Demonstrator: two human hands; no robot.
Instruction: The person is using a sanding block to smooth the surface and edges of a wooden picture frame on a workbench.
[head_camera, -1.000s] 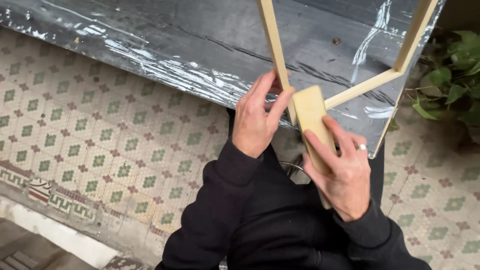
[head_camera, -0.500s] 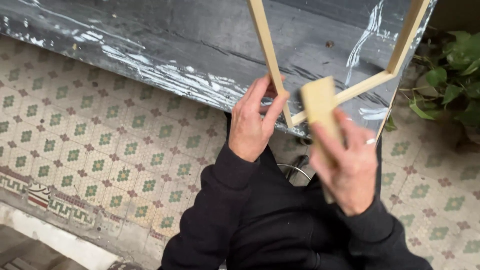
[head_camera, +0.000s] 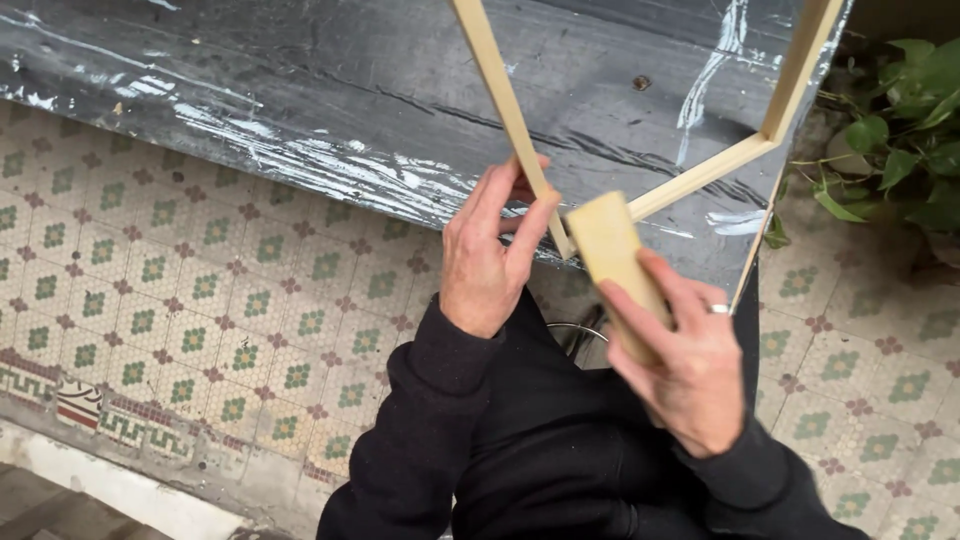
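We are sanding the near corner of a pale wooden frame (head_camera: 640, 150), and we judge the step to be work on the joint where the left rail meets the near one. Our left hand (head_camera: 490, 255) steadies that corner: its fingers (head_camera: 525, 235) are wrapped round the left rail just above the joint, thumb on the far side, clenched on the wood. Our right hand (head_camera: 685, 365) holds a tan sanding block (head_camera: 615, 265), fingers closed along its length, with the block's far end pressed against the corner, touching the frame. The frame itself stands tilted over the dark, plastic-wrapped counter (head_camera: 300, 90), its far part running out of view at the top, its near corner at our lap.

The next stroke, as we judge it, calls for the block to stay flat on the joint while the left grip keeps the thin rail from flexing.

Both forearms, in black sleeves (head_camera: 440, 440), rise from our lap, wrists bent slightly inward toward each other. A ring (head_camera: 719, 309) shows on the right hand. Patterned floor tiles (head_camera: 180, 300) lie to the left, a green plant (head_camera: 900, 140) to the right.
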